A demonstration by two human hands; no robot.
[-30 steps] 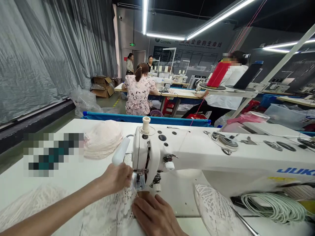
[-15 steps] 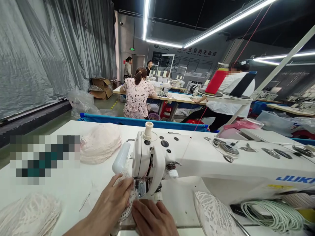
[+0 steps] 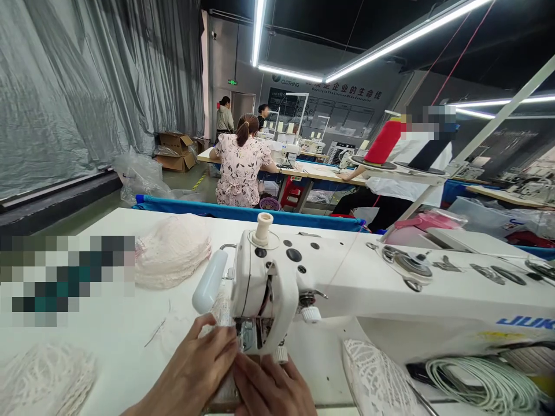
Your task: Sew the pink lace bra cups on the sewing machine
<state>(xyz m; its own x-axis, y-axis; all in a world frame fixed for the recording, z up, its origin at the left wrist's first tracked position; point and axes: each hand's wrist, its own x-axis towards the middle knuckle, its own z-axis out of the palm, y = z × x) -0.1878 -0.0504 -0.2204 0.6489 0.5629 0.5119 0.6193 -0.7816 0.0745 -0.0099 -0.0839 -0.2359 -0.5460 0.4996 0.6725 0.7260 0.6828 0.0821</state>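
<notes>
A white sewing machine (image 3: 347, 283) stands on the white table (image 3: 121, 329) in front of me. My left hand (image 3: 197, 370) rests just left of the needle area, its fingers pressed down on a piece of white lace fabric (image 3: 222, 309) that shows beside the presser foot. Close against it, my right hand (image 3: 271, 387) lies in front of the needle with its fingers flat and together. Both hands hide most of the fabric.
A stack of pale pink lace cups (image 3: 171, 251) lies at the table's left, more lace (image 3: 45, 378) at the near left corner, a white lace piece (image 3: 375, 378) and coiled cord (image 3: 481, 381) at the right. A red thread cone (image 3: 384, 141) stands behind. Other people sit at tables beyond.
My view has shifted down and right. My left hand has drawn back toward me and closer to my right hand, and far less lace shows under them.
</notes>
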